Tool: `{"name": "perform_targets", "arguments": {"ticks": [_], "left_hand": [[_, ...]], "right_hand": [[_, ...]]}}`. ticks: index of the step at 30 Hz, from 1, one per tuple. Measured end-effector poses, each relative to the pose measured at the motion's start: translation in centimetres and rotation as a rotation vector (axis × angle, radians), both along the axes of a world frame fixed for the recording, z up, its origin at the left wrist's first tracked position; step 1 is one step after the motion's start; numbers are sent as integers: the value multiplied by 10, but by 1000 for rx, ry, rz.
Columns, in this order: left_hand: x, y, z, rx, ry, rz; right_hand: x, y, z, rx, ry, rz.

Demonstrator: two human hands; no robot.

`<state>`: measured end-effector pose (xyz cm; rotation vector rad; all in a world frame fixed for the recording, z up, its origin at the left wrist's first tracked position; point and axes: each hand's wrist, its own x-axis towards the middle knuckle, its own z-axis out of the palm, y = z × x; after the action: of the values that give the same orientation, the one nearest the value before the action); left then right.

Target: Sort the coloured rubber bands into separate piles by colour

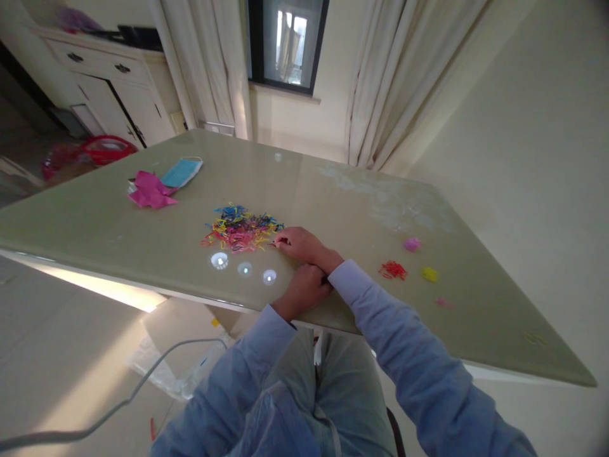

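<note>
Rubber bands (240, 230) at right hand (299, 244) fingertips, grip indistinct.

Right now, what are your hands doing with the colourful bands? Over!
Right hand at the mixed pile, fingers pinching at its edge. Left hand resting closed near the table edge. Small sorted piles, red, yellow, on the right.

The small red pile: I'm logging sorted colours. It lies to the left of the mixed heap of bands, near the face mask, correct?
Not quite. The head view shows the small red pile to the right of the mixed heap, beyond the right hand, beside the pink and yellow piles. The face mask lies on the far left.
</note>
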<state>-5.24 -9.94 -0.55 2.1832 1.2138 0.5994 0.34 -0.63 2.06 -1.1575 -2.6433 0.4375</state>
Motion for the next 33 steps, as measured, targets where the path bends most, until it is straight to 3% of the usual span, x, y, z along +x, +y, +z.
{"name": "perform_targets", "arguments": {"ticks": [7, 13, 28, 33], "left_hand": [[0, 0, -1, -17, -33, -10], [0, 0, -1, -20, -51, 8], [-1, 1, -2, 5, -5, 3], [-1, 0, 0, 9, -27, -43]], "right_hand": [[1, -1, 6, 120, -148, -79], [-2, -4, 12, 164, -205, -35], [3, 0, 4, 80, 137, -64], [10, -5, -2, -117, 466, -168]]}}
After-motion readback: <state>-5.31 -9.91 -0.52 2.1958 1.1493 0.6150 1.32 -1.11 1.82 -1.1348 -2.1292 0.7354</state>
